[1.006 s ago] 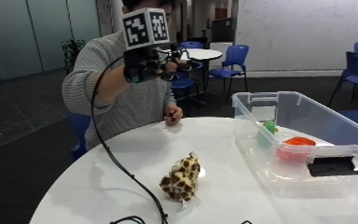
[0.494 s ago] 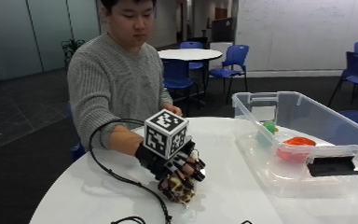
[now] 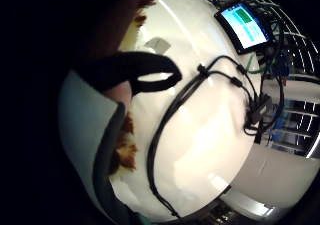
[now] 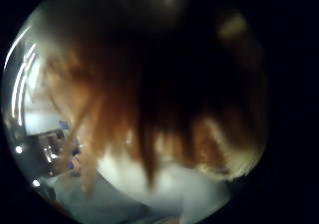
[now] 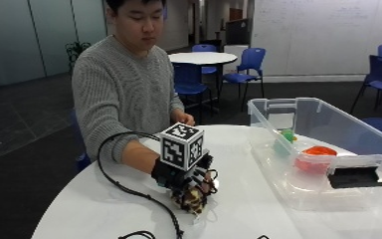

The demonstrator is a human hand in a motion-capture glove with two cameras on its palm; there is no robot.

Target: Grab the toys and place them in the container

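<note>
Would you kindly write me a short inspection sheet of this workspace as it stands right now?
Surface: round white table, glossy.
Job's things: spotted plush toy on the table under the gloved right hand; clear plastic container holding a red toy and a green toy.
Clutter: small screen device on the table.
Grippers: right hand's fingers curl over the plush toy; bare hand at the table's far edge.
Cables: black cable trails from the glove across the table.
Surroundings: blue chairs, another round table.
</note>
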